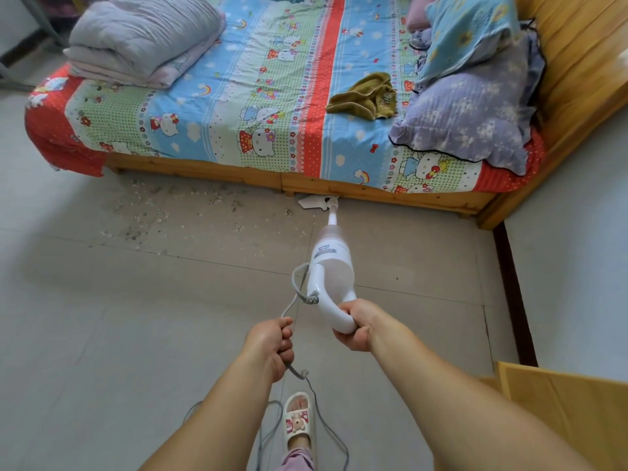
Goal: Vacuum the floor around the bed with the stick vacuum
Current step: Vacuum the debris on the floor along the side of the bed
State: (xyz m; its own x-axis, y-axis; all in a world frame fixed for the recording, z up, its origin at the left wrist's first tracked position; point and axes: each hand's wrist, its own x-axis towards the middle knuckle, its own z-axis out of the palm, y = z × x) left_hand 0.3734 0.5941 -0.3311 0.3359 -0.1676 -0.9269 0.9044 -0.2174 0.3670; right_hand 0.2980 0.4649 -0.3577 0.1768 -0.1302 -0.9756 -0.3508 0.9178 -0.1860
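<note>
Your right hand (353, 322) is wrapped tight around the looped white handle of the stick vacuum (331, 266), just right of centre in the lower half of the frame. Your left hand (272, 345), a little lower and to the left, grips the grey power cord (296, 287) in a closed fist; the cord loops up from that fist to the rear of the vacuum body and trails down past your slippered foot (297, 419) at the bottom centre.

From your right hand the vacuum body runs up the frame, narrowing into a thin white tube that ends in the floor head (314, 202). The head lies on the tile floor (102, 334) right against the wooden bed frame (373, 195), at the middle of the frame, its far edge at the gap beneath the bed.

Left of the head, scattered crumbs and grit (163, 212) lie on the tiles along the bed's edge.

On the cartoon-print bedsheet (238, 96) rest a folded grey quilt (142, 39) at upper left, an olive cloth (365, 96) near centre right, and a lilac pillow (465, 113) by the headboard at upper right.
</note>
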